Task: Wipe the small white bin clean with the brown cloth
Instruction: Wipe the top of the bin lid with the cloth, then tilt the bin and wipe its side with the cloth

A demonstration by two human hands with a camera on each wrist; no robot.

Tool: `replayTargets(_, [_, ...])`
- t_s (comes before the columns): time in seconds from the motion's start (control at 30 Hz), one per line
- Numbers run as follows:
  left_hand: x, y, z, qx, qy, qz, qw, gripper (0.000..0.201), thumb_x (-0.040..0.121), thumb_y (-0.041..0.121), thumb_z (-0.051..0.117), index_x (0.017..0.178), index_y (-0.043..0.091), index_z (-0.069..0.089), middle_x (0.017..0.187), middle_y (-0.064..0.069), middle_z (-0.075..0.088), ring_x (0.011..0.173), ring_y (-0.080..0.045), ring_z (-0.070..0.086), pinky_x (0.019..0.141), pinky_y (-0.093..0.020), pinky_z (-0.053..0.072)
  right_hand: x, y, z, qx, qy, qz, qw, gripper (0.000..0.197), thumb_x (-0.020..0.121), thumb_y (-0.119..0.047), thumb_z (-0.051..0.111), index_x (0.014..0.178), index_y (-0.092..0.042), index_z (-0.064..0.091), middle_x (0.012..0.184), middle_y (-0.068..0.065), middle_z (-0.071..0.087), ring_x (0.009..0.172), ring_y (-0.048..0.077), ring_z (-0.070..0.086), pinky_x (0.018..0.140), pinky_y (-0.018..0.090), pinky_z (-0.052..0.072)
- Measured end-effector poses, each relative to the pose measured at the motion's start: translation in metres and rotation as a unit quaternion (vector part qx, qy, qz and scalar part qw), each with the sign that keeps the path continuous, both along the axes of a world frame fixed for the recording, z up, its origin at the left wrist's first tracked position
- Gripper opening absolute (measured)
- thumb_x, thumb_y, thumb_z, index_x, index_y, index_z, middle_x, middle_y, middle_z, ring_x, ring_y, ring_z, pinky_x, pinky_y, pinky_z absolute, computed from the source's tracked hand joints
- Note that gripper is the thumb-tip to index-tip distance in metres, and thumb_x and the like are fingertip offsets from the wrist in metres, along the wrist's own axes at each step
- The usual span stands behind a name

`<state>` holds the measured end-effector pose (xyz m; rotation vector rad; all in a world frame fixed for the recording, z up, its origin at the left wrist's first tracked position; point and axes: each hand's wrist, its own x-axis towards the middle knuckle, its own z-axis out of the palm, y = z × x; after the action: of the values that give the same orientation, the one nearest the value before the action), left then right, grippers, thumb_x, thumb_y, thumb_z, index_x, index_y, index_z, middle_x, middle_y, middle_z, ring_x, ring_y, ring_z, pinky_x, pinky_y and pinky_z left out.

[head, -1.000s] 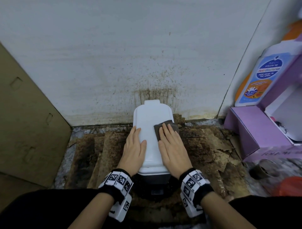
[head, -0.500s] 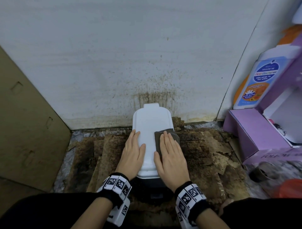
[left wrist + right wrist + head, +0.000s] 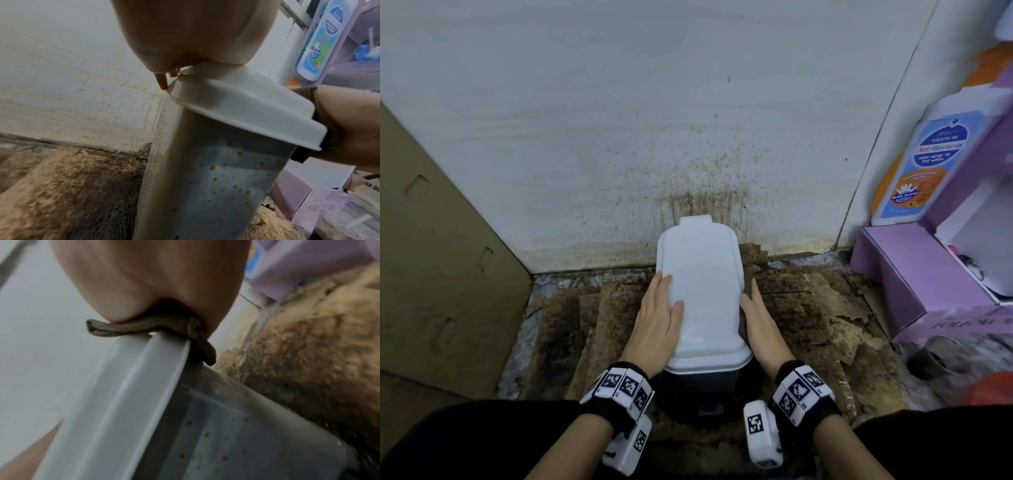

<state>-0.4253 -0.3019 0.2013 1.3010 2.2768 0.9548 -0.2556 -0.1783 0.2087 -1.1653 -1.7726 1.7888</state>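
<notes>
The small white bin [image 3: 702,274] stands against the stained wall, its lid down. Brown specks dot its body [image 3: 216,178]. My left hand [image 3: 659,310] rests along the lid's left side with straight fingers and the thumb on top. My right hand [image 3: 760,322] lies flat against the lid's right edge and presses the brown cloth [image 3: 747,286] onto it. Only a sliver of cloth shows from the head view. In the right wrist view the cloth [image 3: 144,327] is folded over the lid rim [image 3: 127,394] under my palm. The left wrist view shows the cloth [image 3: 320,113] between my right hand and the rim.
A large cardboard sheet [image 3: 441,274] leans at the left. Dirty, torn cardboard [image 3: 808,308] covers the floor around the bin. At the right stand a purple box [image 3: 914,274] and a blue-labelled bottle [image 3: 924,161]; a dark cup [image 3: 928,359] sits nearer me.
My right hand has slid the cloth from the top of the lid over to its right edge and turned onto its side. The left hand has stayed in place.
</notes>
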Motion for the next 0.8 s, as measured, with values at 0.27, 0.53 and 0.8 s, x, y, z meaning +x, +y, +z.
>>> replayTargets(0.27, [-0.005,-0.004,0.004,-0.017,0.003,0.000,1.000,0.059,0.105,0.049,0.028,0.158,0.027,0.013,0.165,0.018,0.001,0.150,0.002,0.001,0.124,-0.031,0.008,-0.003,-0.015,-0.025,-0.001,0.100,-0.061,0.993,0.058,0.098,-0.056,0.042,0.152,-0.053,0.022,0.159,-0.025,0.030,0.143,0.002,0.035,0.120,0.042,0.032])
replayTargets(0.53, [-0.014,-0.012,0.012,-0.065,0.073,0.009,0.995,0.058,0.104,0.053,0.024,0.156,0.030,0.016,0.166,0.012,0.009,0.152,-0.006,0.006,0.124,-0.037,0.010,-0.012,-0.025,-0.021,0.050,0.120,-0.042,0.991,0.062,0.099,-0.053,0.043,0.155,-0.047,0.020,0.160,-0.032,0.020,0.147,-0.008,0.021,0.124,0.041,0.024])
replayTargets(0.8, [-0.004,0.005,0.035,0.019,0.149,0.079,0.985,0.061,0.100,0.054,0.020,0.146,0.018,0.038,0.154,0.000,0.037,0.145,-0.017,0.026,0.121,-0.042,0.023,-0.033,-0.042,-0.014,0.080,0.118,-0.032,0.989,0.067,0.097,-0.054,0.047,0.156,-0.047,0.015,0.160,-0.035,0.014,0.146,-0.012,0.015,0.125,0.038,0.022])
